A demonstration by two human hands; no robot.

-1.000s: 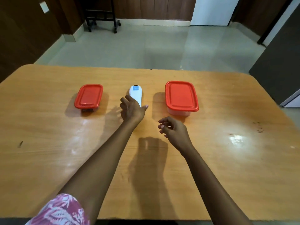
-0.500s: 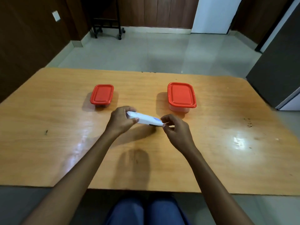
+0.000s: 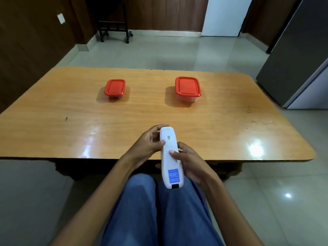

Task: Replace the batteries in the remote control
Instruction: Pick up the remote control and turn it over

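A white remote control [image 3: 170, 157] is held in the air over the table's near edge and my lap, back side up, with a blue label near its lower end and a small code sticker near the top. My left hand [image 3: 148, 143] grips its upper part from the left, thumb on the back. My right hand [image 3: 190, 163] wraps the middle from the right, thumb pressed on the back cover. The cover looks closed. No batteries are visible.
On the wooden table [image 3: 71, 125] stand a small red-lidded container [image 3: 115, 87] at centre left and a larger red-lidded container [image 3: 187, 87] at centre right. My legs in blue trousers [image 3: 159, 213] are below. A grey cabinet [image 3: 298, 55] stands right.
The remote was lifted from the table between the containers, taken in both hands, turned back side up and brought toward my lap. The view has pulled back from the table.
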